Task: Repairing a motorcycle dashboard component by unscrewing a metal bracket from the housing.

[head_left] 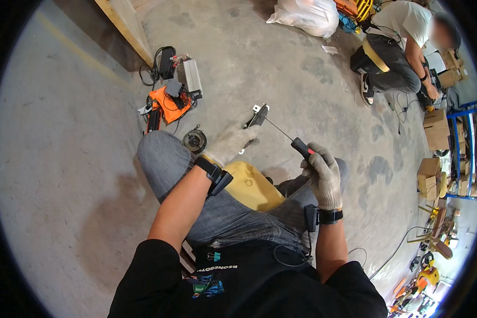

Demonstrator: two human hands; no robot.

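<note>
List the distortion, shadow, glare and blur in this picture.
Head view throughout: black curved fisheye rim, blue shelf tilted near it at right; soft shadow left of the jeans; whitish glare at lower right; co-worker's face blurred; screwdriver fairly crisp.

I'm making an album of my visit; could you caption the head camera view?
The gloved left hand holds a small dark part; the gloved right hand points a screwdriver at it.
</note>
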